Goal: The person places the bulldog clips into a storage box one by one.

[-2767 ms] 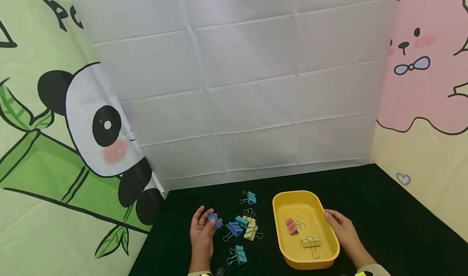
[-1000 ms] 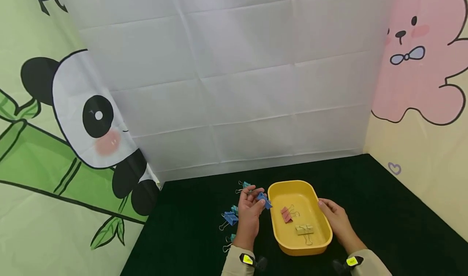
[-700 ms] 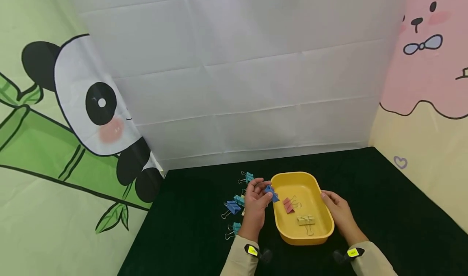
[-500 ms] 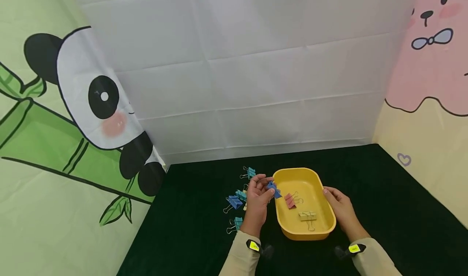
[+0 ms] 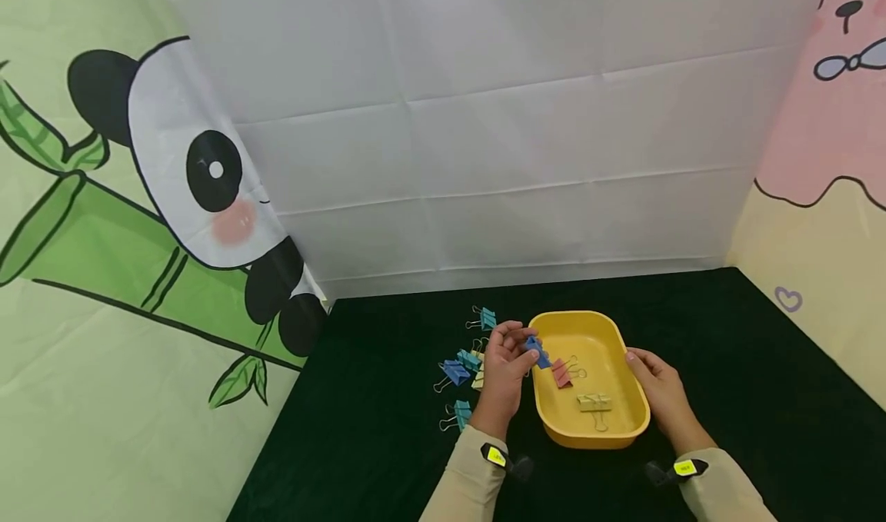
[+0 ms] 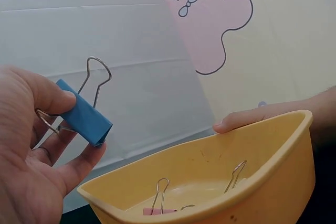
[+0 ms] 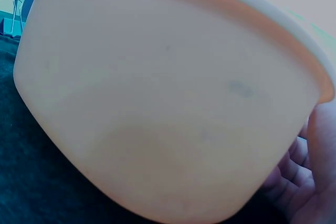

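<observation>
My left hand [image 5: 505, 376] pinches a blue binder clip [image 5: 537, 351] between thumb and fingers, right at the left rim of a yellow plastic tub [image 5: 597, 439]. In the left wrist view the clip's blue body [image 6: 86, 118] is tilted, one wire handle sticking up and the other lying by the fingers. A pink binder clip [image 5: 561, 374] and a pale yellow binder clip [image 5: 594, 403] lie inside the tub. At the tub's right rim, my right hand [image 5: 663, 390] grips the wall, thumb on top; the tub's outer wall [image 7: 157, 87] fills most of the right wrist view.
Left of the tub, loose binder clips lie on the dark green cloth [image 5: 374, 445]: a teal clip [image 5: 487, 319] at the back, a blue clip [image 5: 454, 372], another teal clip [image 5: 461, 414] in front. Pale yellow clips are partly hidden behind my left hand. A white sheet [image 5: 484, 161] hangs behind.
My left hand has carried the blue clip rightward from beside the loose clips to the tub's left rim. My right hand keeps its hold on the tub. The head view has shifted.
</observation>
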Action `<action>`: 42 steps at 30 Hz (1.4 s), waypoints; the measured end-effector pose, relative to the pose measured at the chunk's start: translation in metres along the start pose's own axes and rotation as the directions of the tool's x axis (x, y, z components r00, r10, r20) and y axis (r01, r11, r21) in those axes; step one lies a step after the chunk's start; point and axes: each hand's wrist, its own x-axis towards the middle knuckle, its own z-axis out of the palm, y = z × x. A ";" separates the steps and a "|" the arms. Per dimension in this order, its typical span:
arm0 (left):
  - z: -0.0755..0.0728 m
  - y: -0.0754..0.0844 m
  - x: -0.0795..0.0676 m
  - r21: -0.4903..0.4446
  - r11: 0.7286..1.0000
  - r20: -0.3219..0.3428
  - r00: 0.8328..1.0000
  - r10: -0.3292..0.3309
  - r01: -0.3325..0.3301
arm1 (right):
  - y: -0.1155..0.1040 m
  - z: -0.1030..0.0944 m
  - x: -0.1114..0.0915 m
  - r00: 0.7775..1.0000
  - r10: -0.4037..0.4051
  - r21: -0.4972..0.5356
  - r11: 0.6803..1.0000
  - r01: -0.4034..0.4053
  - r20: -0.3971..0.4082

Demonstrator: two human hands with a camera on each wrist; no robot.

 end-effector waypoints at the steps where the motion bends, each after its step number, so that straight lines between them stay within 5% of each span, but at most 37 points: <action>1: 0.001 0.000 0.000 0.002 1.000 0.004 1.000 -0.001 0.001 | -0.001 -0.001 -0.001 1.000 -0.003 0.003 1.000 0.003 0.000; 13: 0.009 0.004 0.002 0.081 0.997 0.076 0.997 0.004 -0.010 | -0.007 -0.001 -0.008 1.000 -0.006 0.005 1.000 0.006 -0.023; 28: 0.007 0.003 -0.009 0.169 0.985 0.088 0.995 -0.041 0.025 | -0.006 0.006 -0.021 0.999 -0.004 -0.020 1.000 0.003 -0.041; 42: -0.003 -0.003 -0.013 0.099 0.995 0.161 0.987 -0.002 -0.015 | 0.003 0.014 -0.023 0.999 0.001 0.025 1.000 0.000 -0.041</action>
